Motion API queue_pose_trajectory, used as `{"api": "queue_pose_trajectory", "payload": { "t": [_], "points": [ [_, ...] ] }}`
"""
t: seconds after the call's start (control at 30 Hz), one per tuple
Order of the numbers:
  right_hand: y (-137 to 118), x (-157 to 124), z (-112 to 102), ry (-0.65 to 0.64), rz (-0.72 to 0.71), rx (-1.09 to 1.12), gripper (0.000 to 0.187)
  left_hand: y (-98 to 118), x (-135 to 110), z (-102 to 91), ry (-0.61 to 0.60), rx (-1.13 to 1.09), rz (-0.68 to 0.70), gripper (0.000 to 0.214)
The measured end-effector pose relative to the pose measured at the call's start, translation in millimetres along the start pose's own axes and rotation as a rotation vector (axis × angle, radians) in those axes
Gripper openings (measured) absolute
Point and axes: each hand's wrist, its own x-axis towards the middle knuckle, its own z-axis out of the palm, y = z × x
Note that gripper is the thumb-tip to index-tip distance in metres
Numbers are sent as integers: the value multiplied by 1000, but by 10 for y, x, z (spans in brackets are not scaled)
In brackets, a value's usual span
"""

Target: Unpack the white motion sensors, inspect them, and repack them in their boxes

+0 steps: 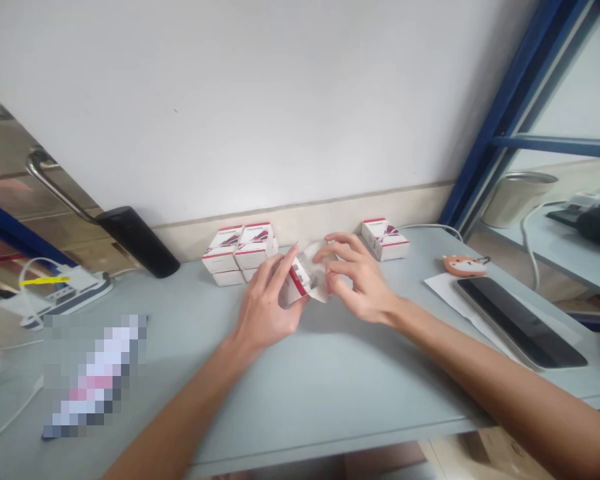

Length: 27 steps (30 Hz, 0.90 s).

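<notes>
My left hand is wrapped around a small white and red cardboard box, tilted above the desk. The box is open toward the right, with pale flaps folded out and something clear or whitish at its mouth that I cannot make out. My right hand is at that opened end, fingers apart and bent, fingertips at the flaps. Left of my hands, several closed boxes of the same kind stand stacked against the wall. One more such box sits alone to the right.
A black cylinder stands at the back left, near a white power strip with cables. A blurred-out object lies at the left. On the right are a phone on white paper and an orange pouch-like item. A blue frame rises behind.
</notes>
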Motion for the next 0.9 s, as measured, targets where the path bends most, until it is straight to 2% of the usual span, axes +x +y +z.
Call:
{"api": "queue_pose_trajectory", "payload": {
  "t": [0.13, 0.27, 0.33, 0.43, 0.5, 0.57, 0.67, 0.77, 0.83, 0.9],
  "points": [
    [24, -23, 107, -54, 134, -2, 9, -26, -13, 24, 6, 71, 47, 83],
    [70, -59, 227, -85, 280, 98, 11, -54, -29, 45, -22, 147, 116, 78],
    [93, -40, 236, -30, 353, 181, 13, -59, -28, 47, -21, 145, 120, 77],
    [157, 20, 184, 133, 515, 295, 21, -58, -18, 44, 3, 113, 26, 78],
    [242, 38, 136, 243, 614, 259, 25, -59, -13, 47, 21, 94, -37, 78],
    [360, 15, 105, 251, 676, 103, 29, -62, -13, 54, 33, 84, -57, 77],
    [547, -85, 122, 27, 724, -135, 26, -66, -17, 63, 29, 81, -54, 78],
    [671, -183, 181, -158, 663, -285, 20, -71, -16, 65, 22, 82, -60, 78],
    [689, -196, 190, -137, 593, -363, 22, -77, -13, 65, 23, 73, -67, 78],
    [633, -152, 148, 9, 539, -374, 24, -81, -10, 65, 20, 62, -74, 78]
  ]
}}
